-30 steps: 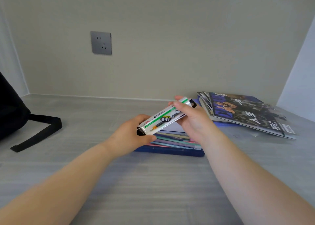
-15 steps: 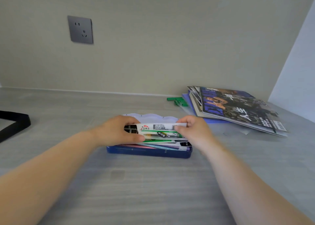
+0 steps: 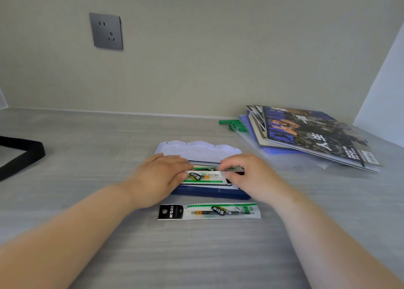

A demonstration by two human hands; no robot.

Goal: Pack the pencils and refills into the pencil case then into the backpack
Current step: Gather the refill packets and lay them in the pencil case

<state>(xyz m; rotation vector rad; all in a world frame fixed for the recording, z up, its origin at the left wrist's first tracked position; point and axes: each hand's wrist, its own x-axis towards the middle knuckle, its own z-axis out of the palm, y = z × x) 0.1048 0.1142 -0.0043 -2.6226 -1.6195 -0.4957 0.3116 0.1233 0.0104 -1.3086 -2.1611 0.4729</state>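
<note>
A dark blue pencil case (image 3: pixel 209 193) lies open on the grey table, its pale lid (image 3: pixel 196 150) folded back toward the wall. White-and-green refill packs (image 3: pixel 207 176) lie in it on top of the pencils, which are mostly hidden. My left hand (image 3: pixel 159 175) rests on the left end of the packs, and my right hand (image 3: pixel 249 175) pinches their right end. One more refill pack (image 3: pixel 209 211) lies flat on the table just in front of the case, touched by neither hand. Only a black strap (image 3: pixel 24 155) of the backpack shows at the far left.
A stack of magazines and a blue folder (image 3: pixel 310 135) lies at the back right, with small green pieces (image 3: pixel 232 124) beside it. A grey wall socket (image 3: pixel 106 31) is on the wall behind. A white side wall closes the right.
Both hands brought the refill packs down from the air into the open case. One pack now lies loose on the table in front of the case. The view has shifted right.
</note>
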